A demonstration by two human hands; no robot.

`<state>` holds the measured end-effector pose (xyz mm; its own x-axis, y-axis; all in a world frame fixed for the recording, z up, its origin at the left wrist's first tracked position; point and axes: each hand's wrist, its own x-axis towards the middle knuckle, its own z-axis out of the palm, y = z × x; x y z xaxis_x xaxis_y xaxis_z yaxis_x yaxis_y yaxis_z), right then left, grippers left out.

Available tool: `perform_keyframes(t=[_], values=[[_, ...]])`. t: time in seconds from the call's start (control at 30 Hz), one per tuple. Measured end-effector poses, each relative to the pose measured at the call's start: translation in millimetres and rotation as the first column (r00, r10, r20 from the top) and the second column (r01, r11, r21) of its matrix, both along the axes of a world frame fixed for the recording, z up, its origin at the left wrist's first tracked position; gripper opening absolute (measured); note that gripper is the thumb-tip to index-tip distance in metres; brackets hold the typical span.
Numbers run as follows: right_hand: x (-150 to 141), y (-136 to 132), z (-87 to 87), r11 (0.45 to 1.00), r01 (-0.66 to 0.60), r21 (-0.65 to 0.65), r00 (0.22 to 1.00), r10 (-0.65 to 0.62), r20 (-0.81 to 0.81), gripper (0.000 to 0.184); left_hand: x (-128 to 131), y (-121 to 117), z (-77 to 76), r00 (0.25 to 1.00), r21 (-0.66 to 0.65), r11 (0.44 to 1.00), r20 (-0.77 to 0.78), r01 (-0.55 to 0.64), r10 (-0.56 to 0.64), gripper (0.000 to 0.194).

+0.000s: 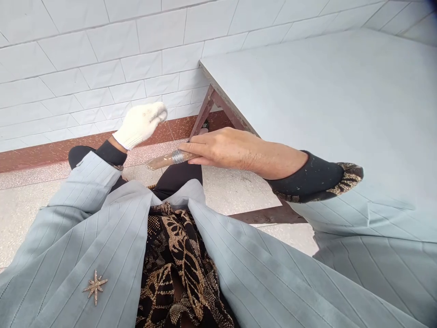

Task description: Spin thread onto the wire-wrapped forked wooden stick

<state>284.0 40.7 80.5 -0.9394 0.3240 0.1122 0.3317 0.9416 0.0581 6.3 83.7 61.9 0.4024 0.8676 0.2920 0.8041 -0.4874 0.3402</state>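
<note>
My left hand (141,124) wears a white knitted glove and is raised in front of the wall, its fingers curled closed. Whatever may be inside those fingers is hidden. My right hand (221,146), bare, grips a worn wooden handle (160,162) with silver wire (178,156) wound round it near the fingers. The handle's bare wooden end points left, below the gloved hand and apart from it. The rest of that tool is hidden behind my right hand, so its kind does not show.
A pale table (327,91) on a reddish-brown frame (206,109) stands to the right, close to my right forearm. White tiled wall (112,41) rises ahead, with a reddish-brown skirting (37,152). Speckled floor (235,187) lies below.
</note>
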Motion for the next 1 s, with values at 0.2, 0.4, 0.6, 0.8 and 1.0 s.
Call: perform_keyframes(t=[0.2,0.4,0.6,0.8,1.0], values=[[1,-3,4.7,0.975,0.221,0.009,0.967,-0.218,-0.133,0.035,22,-30,-54.3,0.986,-0.337,0.927,0.083,0.166,-0.146,0.027],[3,6,-6.2,0.915,0.396,0.081,0.902,-0.371,-0.221,0.037,55,-92,-35.5,0.854,-0.491,0.741,0.476,0.458,-0.213,0.032],[9,11,-5.1,0.873,0.472,0.124,0.859,-0.424,-0.287,0.036,56,-97,-34.8,0.836,-0.607,0.626,0.531,0.49,-0.14,0.033],[12,15,-7.4,0.885,0.45,0.121,0.868,-0.401,-0.294,0.036,59,-103,-31.7,0.884,-0.545,0.715,0.117,0.438,-0.452,0.028],[11,17,-18.7,0.9,0.413,0.135,0.91,-0.411,-0.046,0.029,50,-109,3.2,0.881,-0.2,0.917,-0.268,0.345,-0.39,0.034]])
